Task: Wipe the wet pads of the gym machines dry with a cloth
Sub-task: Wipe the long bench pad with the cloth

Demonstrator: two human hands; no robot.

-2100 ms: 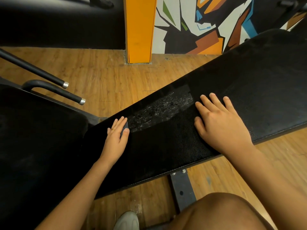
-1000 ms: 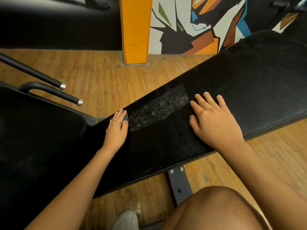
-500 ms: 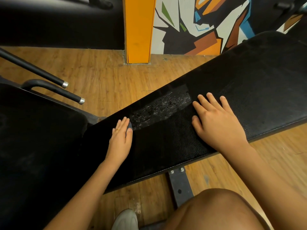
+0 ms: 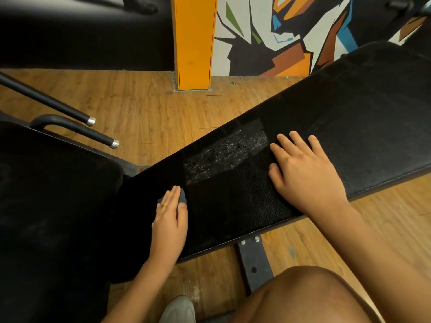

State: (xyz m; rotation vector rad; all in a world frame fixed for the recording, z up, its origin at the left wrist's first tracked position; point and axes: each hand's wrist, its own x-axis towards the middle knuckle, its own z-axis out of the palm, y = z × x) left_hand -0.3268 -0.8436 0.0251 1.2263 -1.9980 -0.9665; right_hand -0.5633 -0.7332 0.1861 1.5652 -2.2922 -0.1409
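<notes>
Two hands on pad: long black slab, grained leatherette, stitched edge, slanting up to the right. Left hand lies flat, fingers straight and together, pressing a small grey-blue cloth onto the pad near its left end. Only a rounded bit of cloth shows by the fingertips; no grip on it. Right hand is palm down mid-pad, fingers splayed, holding nothing. Wet patch sits between the hands at the far edge: roughly rectangular, glistening, speckled. Second pad to the left, matte black, rounded corner. Wood-plank floor. Flat steel bracket bolted under the pad.
</notes>
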